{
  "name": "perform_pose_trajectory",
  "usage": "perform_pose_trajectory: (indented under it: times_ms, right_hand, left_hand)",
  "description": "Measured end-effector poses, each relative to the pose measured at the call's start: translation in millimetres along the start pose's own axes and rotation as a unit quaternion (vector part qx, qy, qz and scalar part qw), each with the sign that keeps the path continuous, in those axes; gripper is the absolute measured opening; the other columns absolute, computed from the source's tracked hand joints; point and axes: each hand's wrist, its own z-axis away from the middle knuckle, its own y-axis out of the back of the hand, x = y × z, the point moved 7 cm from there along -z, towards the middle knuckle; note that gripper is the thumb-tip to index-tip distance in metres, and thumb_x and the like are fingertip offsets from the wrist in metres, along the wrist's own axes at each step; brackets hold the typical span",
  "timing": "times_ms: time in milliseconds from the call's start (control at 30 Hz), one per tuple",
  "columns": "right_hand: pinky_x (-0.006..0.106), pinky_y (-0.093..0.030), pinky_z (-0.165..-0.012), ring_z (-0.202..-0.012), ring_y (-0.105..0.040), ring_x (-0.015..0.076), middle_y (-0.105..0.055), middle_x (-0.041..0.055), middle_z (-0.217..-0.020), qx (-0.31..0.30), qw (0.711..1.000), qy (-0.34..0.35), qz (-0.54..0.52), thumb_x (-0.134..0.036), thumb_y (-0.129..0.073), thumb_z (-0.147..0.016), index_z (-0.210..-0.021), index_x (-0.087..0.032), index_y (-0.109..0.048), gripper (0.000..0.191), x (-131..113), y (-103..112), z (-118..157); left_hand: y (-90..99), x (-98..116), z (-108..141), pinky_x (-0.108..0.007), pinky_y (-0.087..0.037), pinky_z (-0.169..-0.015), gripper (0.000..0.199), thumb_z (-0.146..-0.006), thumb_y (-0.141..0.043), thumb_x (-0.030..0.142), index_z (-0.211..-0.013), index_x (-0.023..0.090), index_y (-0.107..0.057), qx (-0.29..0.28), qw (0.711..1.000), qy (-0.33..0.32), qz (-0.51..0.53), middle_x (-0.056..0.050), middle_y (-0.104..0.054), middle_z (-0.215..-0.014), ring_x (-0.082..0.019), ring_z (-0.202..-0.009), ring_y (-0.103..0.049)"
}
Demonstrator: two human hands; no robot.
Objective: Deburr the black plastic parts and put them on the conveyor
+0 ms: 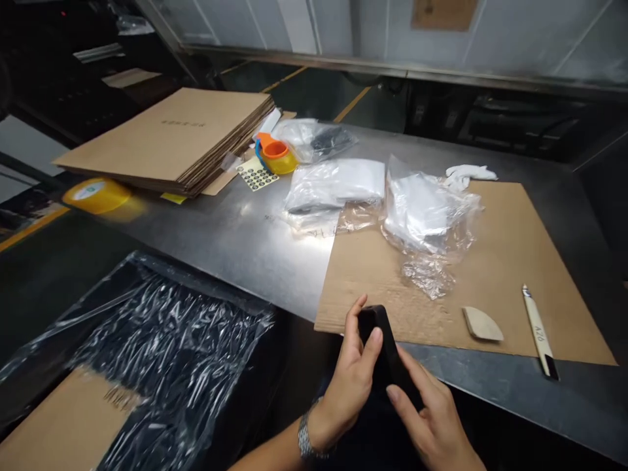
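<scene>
A black, phone-like object (387,350) is held between my two hands, just off the table's front edge. My left hand (350,376) grips its upper left part, with the thumb across the front and a metal watch band on the wrist. My right hand (429,409) holds its lower right side between thumb and fingers. Beyond them a flat cardboard sheet (510,261) lies on the metal table (235,242). On the sheet are a clear plastic bag with white contents (424,209), a beige wedge-shaped piece (482,324) and a pale cutter-like tool (538,330).
Stacked cardboard (171,137) stands at the back left, near a yellow tape roll (95,195). An orange tape dispenser (275,149), a sticker sheet (256,173) and another plastic bag (338,180) lie mid-table. Black plastic wrap (171,347) covers the lower left.
</scene>
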Motion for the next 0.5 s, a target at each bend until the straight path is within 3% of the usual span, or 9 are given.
perform_pose_trajectory:
  times_ms: [133, 233, 333, 500]
  right_hand:
    - [0.036, -0.041, -0.099, -0.116, -0.054, 0.0209, -0.059, 0.009, -0.124, 0.022, 0.975, -0.11, -0.193, -0.042, -0.048, -0.088, -0.125, -0.021, -0.054, 0.043, 19, 3, 4]
    - [0.038, -0.043, -0.097, -0.111, -0.057, 0.0236, -0.062, 0.0093, -0.119, 0.036, 0.95, -0.116, -0.289, -0.051, -0.053, -0.083, -0.119, -0.022, -0.059, 0.047, 19, 4, 8]
    - [0.039, -0.044, -0.094, -0.109, -0.058, 0.0252, -0.065, 0.0099, -0.114, 0.044, 0.939, -0.114, -0.321, -0.055, -0.053, -0.08, -0.117, -0.022, -0.061, 0.049, 21, 3, 11]
    - [0.036, -0.054, -0.075, -0.089, -0.067, 0.0257, -0.07, 0.0101, -0.09, 0.038, 0.962, -0.07, -0.261, -0.057, -0.044, -0.084, -0.121, -0.021, -0.057, 0.054, 29, -5, 14]
  left_hand:
    - [-12.1, -3, 2, -0.035, -0.033, -0.102, 0.067, -0.086, -0.054, 0.03, -0.14, 0.035, -0.014, -0.071, 0.991, 0.065, 0.093, -0.004, -0.05, -0.131, -0.019, -0.121, -0.045]
    - [-15.8, -7, 3, -0.034, -0.037, -0.098, 0.061, -0.082, -0.059, 0.031, -0.136, 0.027, -0.031, -0.082, 0.986, 0.102, 0.101, -0.007, -0.055, -0.125, -0.023, -0.117, -0.049]
    - [-20.2, -13, 5, -0.031, -0.039, -0.093, 0.045, -0.08, -0.062, 0.034, -0.122, 0.023, -0.052, -0.097, 0.983, 0.116, 0.107, -0.007, -0.06, -0.119, -0.023, -0.11, -0.053]
    - [-22.4, -25, 7, -0.027, -0.044, -0.076, 0.041, -0.078, -0.064, 0.038, -0.115, 0.023, -0.058, -0.109, 0.978, 0.126, 0.123, -0.005, -0.066, -0.103, -0.019, -0.091, -0.059]
